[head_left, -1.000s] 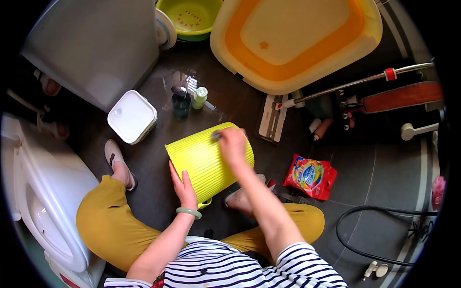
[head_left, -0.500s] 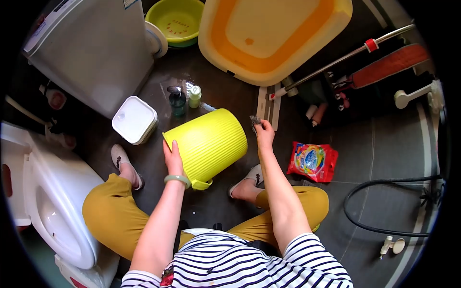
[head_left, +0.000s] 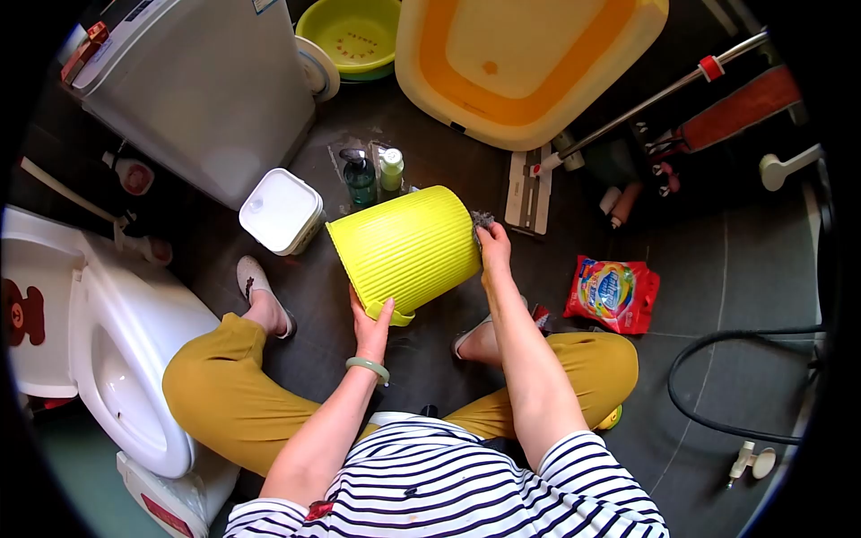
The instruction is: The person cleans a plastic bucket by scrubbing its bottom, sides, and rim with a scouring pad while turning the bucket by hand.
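A ribbed yellow-green bucket lies tilted on its side between my knees, its base toward the right. My left hand is closed on it near the handle, at the lower left side. In my right hand, the fingers pinch a grey wire scrubber, held at the right end of the bucket. Just beyond the bucket stand a dark pump bottle and a pale green bottle.
A white lidded tub is at the left, near a toilet and a grey appliance. An orange-and-cream basin and a yellow basin are at the back. A red packet and a black hose lie right.
The bucket has turned, bringing its handle round, and my left hand has shifted from its left rim to the handle side. My right hand has gone from its ribbed side to its right end.
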The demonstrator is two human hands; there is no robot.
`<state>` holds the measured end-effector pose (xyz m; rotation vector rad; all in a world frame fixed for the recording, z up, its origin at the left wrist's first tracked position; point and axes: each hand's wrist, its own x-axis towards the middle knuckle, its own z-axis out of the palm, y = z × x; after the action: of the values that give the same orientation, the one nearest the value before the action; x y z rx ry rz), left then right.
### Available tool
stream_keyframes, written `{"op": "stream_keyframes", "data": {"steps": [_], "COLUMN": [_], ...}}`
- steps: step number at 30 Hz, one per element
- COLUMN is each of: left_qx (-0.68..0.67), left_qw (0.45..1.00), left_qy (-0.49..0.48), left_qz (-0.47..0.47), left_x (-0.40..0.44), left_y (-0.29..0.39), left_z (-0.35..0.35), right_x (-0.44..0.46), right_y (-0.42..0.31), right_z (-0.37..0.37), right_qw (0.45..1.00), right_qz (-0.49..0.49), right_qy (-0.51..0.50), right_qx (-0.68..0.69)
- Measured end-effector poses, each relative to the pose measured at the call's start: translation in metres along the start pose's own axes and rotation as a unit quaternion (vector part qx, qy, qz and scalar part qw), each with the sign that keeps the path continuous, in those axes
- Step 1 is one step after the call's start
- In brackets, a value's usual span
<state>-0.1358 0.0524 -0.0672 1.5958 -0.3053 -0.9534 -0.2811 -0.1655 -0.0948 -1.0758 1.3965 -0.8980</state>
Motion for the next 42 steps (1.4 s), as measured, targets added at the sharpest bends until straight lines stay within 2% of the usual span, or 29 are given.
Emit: {"op": "stream_keyframes", "data": {"steps": [3,6,9,12,15,17,19,21,23,27,28,30,31,32,35,37,39,41,42], "left_qx": [0.020,0.065,0.066,0.129,0.146,0.134,0.090,0.063,0.083,0.082,0.078,0.072,0.070,0.069,0.074,0.077,0.084,0.066,0.058], "left_qw": [1.000,0.998,0.997,0.992,0.985,0.979,0.985,0.987,0.986,0.984,0.984,0.984,0.984,0.984,0.982,0.984,0.985,0.987,0.988], "left_qy": [-0.004,-0.013,-0.029,0.005,0.055,0.087,0.100,0.104,0.106,0.107,0.108,0.114,0.114,0.115,0.116,0.107,0.099,0.100,0.102], "left_qz": [0.016,-0.009,-0.033,-0.012,0.072,0.123,0.110,0.108,0.097,0.113,0.117,0.116,0.115,0.114,0.131,0.116,0.115,0.103,0.098], "left_x": [-0.002,-0.019,-0.037,-0.036,-0.017,-0.004,0.000,0.005,0.004,0.006,0.007,0.003,0.004,0.004,0.007,0.005,0.006,0.007,0.007], "left_y": [0.000,0.002,0.003,0.014,0.014,0.015,0.018,0.015,0.015,0.011,0.010,0.013,0.013,0.013,0.007,0.013,0.015,0.017,0.017], "left_z": [-0.010,-0.021,-0.029,-0.031,-0.027,-0.022,-0.021,-0.022,-0.024,-0.023,-0.023,-0.020,-0.019,-0.019,-0.021,-0.024,-0.026,-0.024,-0.022], "right_x": [-0.019,-0.040,-0.052,-0.050,-0.071,-0.081,-0.106,-0.139,-0.176,-0.122,-0.101,-0.071,-0.068,-0.071,-0.126,-0.183,-0.160,-0.119,-0.096], "right_y": [0.009,0.017,0.023,0.021,-0.016,-0.022,-0.028,-0.027,-0.039,-0.027,-0.024,-0.031,-0.032,-0.027,-0.023,-0.036,-0.032,-0.030,-0.026], "right_z": [-0.002,-0.011,-0.013,-0.003,0.013,0.030,0.049,0.084,0.110,0.074,0.055,0.019,0.016,0.021,0.076,0.111,0.100,0.068,0.044], "right_qw": [0.999,0.998,0.996,0.994,0.924,0.865,0.862,0.873,0.862,0.837,0.845,0.872,0.878,0.863,0.853,0.860,0.845,0.824,0.828], "right_qz": [-0.012,0.014,-0.002,-0.027,-0.194,-0.289,-0.343,-0.387,-0.420,-0.470,-0.441,-0.322,-0.296,-0.339,-0.455,-0.440,-0.453,-0.480,-0.462], "right_qy": [0.033,0.053,0.059,0.045,0.083,0.107,0.046,-0.062,-0.122,-0.090,-0.045,0.041,0.056,0.066,-0.043,-0.088,-0.141,-0.089,-0.037], "right_qx": [0.005,0.014,-0.074,-0.098,-0.318,-0.396,-0.371,-0.291,-0.255,-0.266,-0.298,-0.366,-0.373,-0.369,-0.253,-0.245,-0.248,-0.286,-0.315]}}
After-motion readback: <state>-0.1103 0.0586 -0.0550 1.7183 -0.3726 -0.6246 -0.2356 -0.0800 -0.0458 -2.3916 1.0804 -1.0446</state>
